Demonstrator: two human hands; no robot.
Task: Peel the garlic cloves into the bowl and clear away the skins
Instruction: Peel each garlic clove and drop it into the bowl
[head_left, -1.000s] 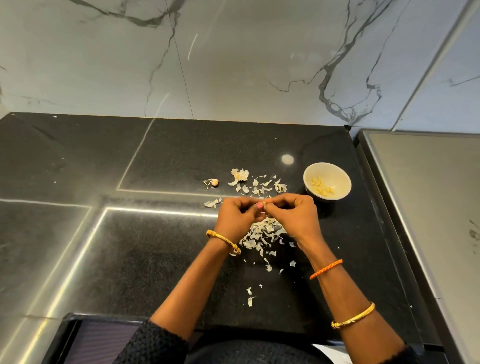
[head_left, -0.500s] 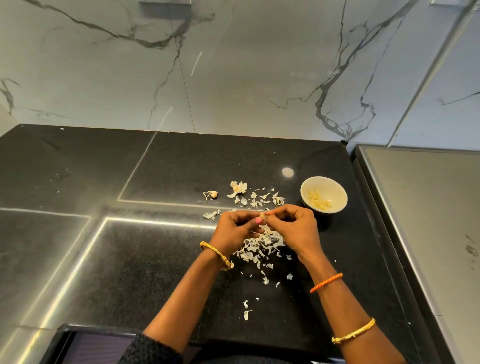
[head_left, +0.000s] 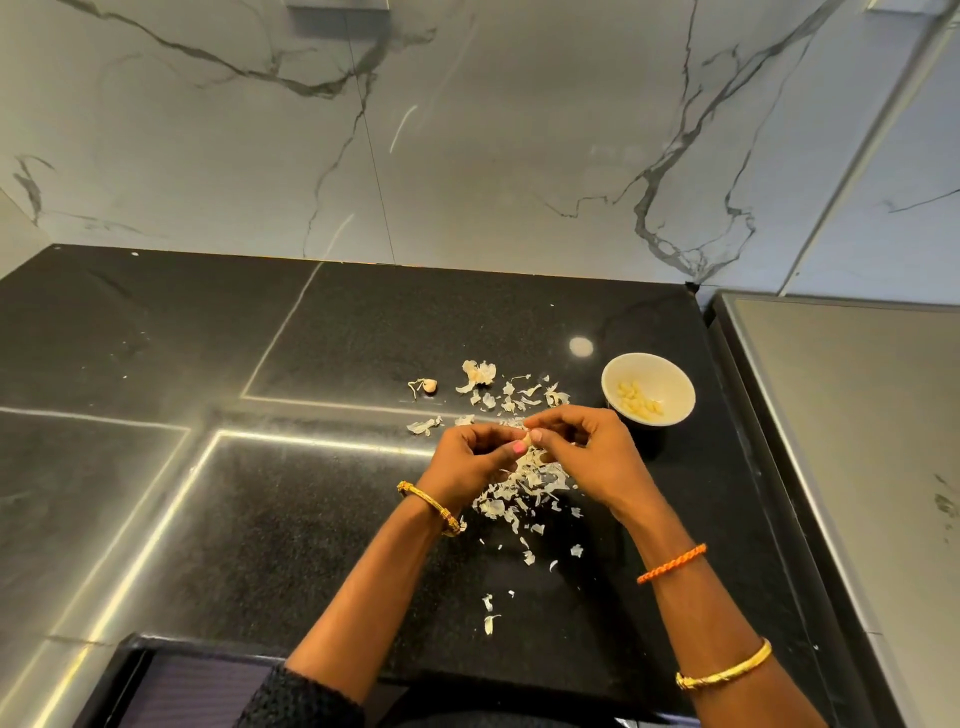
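Note:
My left hand (head_left: 470, 460) and my right hand (head_left: 582, 452) meet above the black counter and together pinch a small garlic clove (head_left: 527, 440) between their fingertips. Under and around them lies a heap of pale garlic skins (head_left: 524, 493). More skins (head_left: 498, 392) are scattered just beyond the hands. A white bowl (head_left: 670, 374) to the right of my right hand holds several peeled cloves (head_left: 640, 399). One unpeeled clove (head_left: 427, 386) lies alone to the left of the far skins.
The black stone counter (head_left: 260, 519) runs to a marble wall (head_left: 467, 156) at the back. A grey steel surface (head_left: 857, 441) borders the counter on the right. A few stray skin flakes (head_left: 489, 616) lie near the front edge.
The view has tilted up a little, so hands and bowl sit lower in the frame. The fingertips have shifted slightly on the clove; both hands stay together over the skins.

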